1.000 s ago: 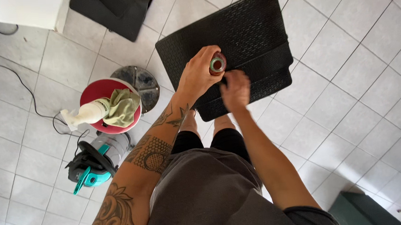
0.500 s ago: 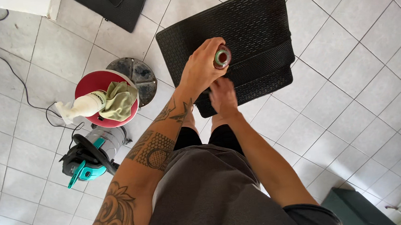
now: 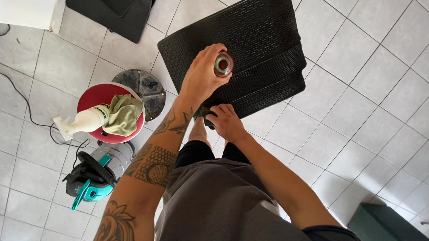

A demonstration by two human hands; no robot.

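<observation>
Our left hand (image 3: 203, 76) grips a small round can (image 3: 223, 64); our right hand (image 3: 226, 122) pinches the black floor mat (image 3: 249, 34) edge below.

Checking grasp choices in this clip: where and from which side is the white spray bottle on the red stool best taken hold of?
Judging by its pose, the white spray bottle lies on its side across the red stool, nozzle overhanging the rim, base against the green cloth. Probably best to come from above and wrap the fingers round the bare cylindrical body just behind the trigger head.
</observation>
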